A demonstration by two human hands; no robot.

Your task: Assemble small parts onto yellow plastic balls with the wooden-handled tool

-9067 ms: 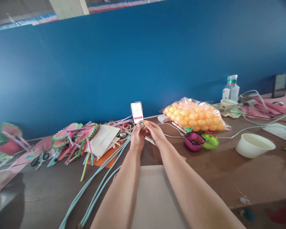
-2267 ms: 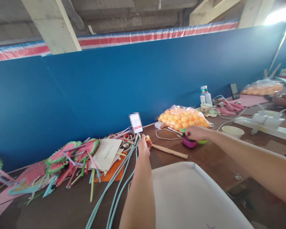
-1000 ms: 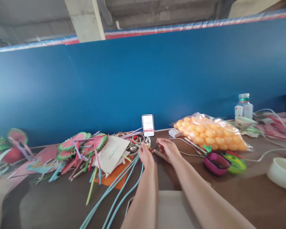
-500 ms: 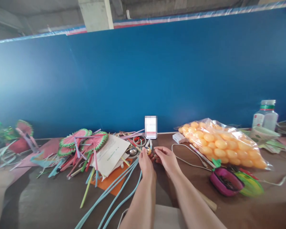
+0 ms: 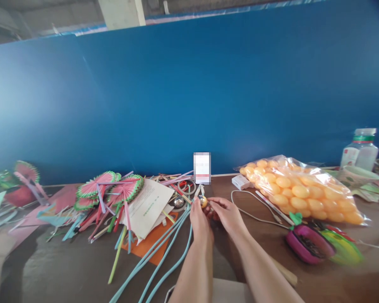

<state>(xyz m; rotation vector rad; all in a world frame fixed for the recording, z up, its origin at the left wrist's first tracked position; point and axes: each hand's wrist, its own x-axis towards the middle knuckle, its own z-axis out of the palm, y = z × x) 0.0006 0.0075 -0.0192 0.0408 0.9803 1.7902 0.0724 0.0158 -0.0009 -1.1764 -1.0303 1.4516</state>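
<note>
My left hand (image 5: 199,218) is closed, thumb and fingers pinching a small shiny gold ball (image 5: 204,201) in front of the phone. Close beside it on the right, my right hand (image 5: 226,211) has its thumb and fingertips pressed together near the ball. Whatever lies between those fingertips is too small to make out. A silver ball (image 5: 178,202) rests on the table left of my left hand. Pale blue cords (image 5: 164,240) run from beside my left hand toward the front edge. A lit phone (image 5: 202,168) stands upright behind both hands, its screen blurred out.
Pink-and-green paper fans (image 5: 126,191), papers (image 5: 149,208) and an orange sheet (image 5: 158,248) lie to the left. On the right are a clear bag of orange balls (image 5: 300,191), a white cable (image 5: 255,218), a purple container (image 5: 308,244) and a bottle (image 5: 360,150). A blue partition (image 5: 189,92) stands behind.
The camera view has shifted a little, moving most table items slightly rightward. Both hands stay together, and more of the gold ball now shows between them.
</note>
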